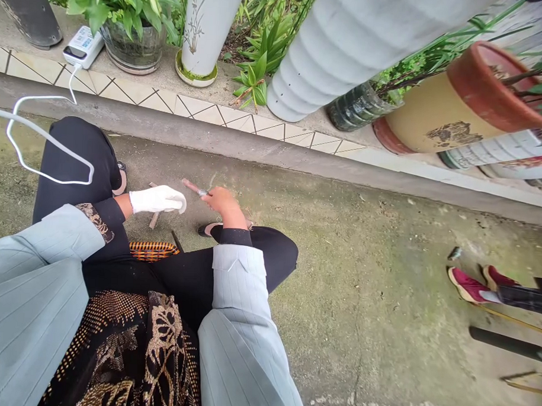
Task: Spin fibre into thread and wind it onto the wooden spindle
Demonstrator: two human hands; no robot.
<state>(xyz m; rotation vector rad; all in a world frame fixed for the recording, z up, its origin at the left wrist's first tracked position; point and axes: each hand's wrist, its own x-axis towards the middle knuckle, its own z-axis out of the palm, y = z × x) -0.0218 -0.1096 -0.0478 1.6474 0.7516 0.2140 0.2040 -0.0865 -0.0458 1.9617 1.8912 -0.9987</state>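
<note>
1. One white device on the ledge bears one label with blue print, too small to read; one white cable plugs into it.
2. The left hand, in one white glove, has its fingers curled; whether they close on anything, I cannot tell. Thin wooden material lies on the ground beneath it.
3. One white pot shows a printed plant, no readable words.
4. The bare right hand is closed round one end of one stick, silvery wrapping beside the fingers; its other end points toward the glove.
5. One tan pot carries a dark, unreadable design.
6. Two red shoes belong to another person.
</note>
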